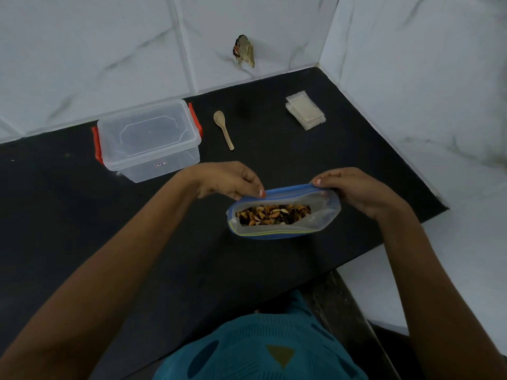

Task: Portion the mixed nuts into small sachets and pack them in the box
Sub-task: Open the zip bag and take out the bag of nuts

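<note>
Head view: the left hand point(233, 182) pinches the far lip of a zip-lock bag point(318, 219) near its left end, thumb and fingertips curled onto the blue sealing strip. The right hand point(356, 190) pinches the same far lip at the bag's right end, fingers closed on the plastic. Between the two hands the mouth of the bag stands open, its near lip sagging toward the person with a thin yellow line along the blue edge. The mixed nuts point(274, 213) lie in the bottom of the bag, visible through the opening. The bag rests on the black worktop point(82, 215), in front of the person and right of centre.

Farther back and to the left stands the clear plastic box point(148, 138) with its lid on and red clips at both ends, well apart from the bag. Just to the right of the box a small wooden spoon point(223, 128) lies flat, bowl toward the wall. Farther right, near the corner of the worktop, sits a loose stack of small translucent sachets point(306, 111), slightly fanned. White marbled tiles point(109, 50) back the worktop, with a broken patch point(245, 50) in one tile above the spoon. A teal patterned garment point(260, 349) fills the bottom edge.
</note>
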### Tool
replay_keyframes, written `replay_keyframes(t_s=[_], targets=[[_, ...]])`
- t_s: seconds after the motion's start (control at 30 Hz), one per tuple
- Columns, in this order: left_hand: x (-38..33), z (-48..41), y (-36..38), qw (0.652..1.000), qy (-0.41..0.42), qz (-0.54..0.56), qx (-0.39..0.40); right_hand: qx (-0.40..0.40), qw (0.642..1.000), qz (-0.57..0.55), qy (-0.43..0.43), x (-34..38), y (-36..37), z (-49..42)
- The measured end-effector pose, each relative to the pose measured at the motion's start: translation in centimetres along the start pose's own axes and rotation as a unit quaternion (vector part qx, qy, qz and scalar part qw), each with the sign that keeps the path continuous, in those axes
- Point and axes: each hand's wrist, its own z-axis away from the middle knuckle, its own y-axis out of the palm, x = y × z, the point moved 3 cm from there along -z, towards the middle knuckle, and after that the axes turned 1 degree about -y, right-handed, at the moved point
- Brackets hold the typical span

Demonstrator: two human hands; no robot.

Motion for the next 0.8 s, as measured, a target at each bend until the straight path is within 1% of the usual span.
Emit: replay_keyframes(t_s=[0.07,0.13,0.2,0.23,0.3,0.33,0.4,0.47,0.53,0.57,0.63,0.7,0.8], targets=[[0.4,-0.1,-0.1,0.997,-0.004,0.072,0.004,0.027,0.993,-0.106,0.053,-0.7,0.2,-0.3],[1.0,-0.3,0.0,0.992,-0.017,0.124,-0.017,0.049,0.979,-0.18,0.084,-1.3,0.5,-0.4],[1.5,-0.6,0.3,0.987,-0.034,0.151,-0.045,0.057,0.97,-0.218,0.087,-1.6,0.8,-0.4],[1.6,-0.7,0.5,0.985,-0.04,0.157,-0.059,0.052,0.97,-0.226,0.072,-1.6,0.8,-0.3],[1.8,-0.7,0.9,0.979,-0.043,0.175,-0.095,0.026,0.978,-0.206,0.024,-1.4,0.5,0.0],[1.8,-0.6,1.0,0.975,-0.041,0.182,-0.121,0.011,0.984,-0.176,0.003,-1.4,0.3,0.3],[1.9,0.0,1.1,0.966,-0.03,0.167,-0.196,-0.033,0.996,-0.082,-0.027,-1.7,-0.3,1.0],[2.0,1.1,1.4,0.952,-0.02,0.134,-0.275,-0.106,0.993,-0.002,-0.043,-2.1,-0.6,1.6],[2.4,2.2,2.3,0.936,-0.012,0.093,-0.338,-0.185,0.981,0.039,-0.051,-2.7,-0.5,2.1],[2.6,2.6,3.0,0.932,-0.012,0.063,-0.356,-0.213,0.974,0.055,-0.055,-2.9,-0.2,2.3],[3.1,2.9,4.4,0.933,-0.019,0.024,-0.359,-0.24,0.967,0.067,-0.055,-3.2,0.7,2.5],[3.4,2.9,5.1,0.928,-0.023,0.025,-0.371,-0.254,0.965,0.049,-0.051,-3.3,1.6,2.5],[2.7,3.4,5.0,0.904,0.001,0.019,-0.426,-0.309,0.947,0.047,-0.079,-3.0,1.9,2.9]])
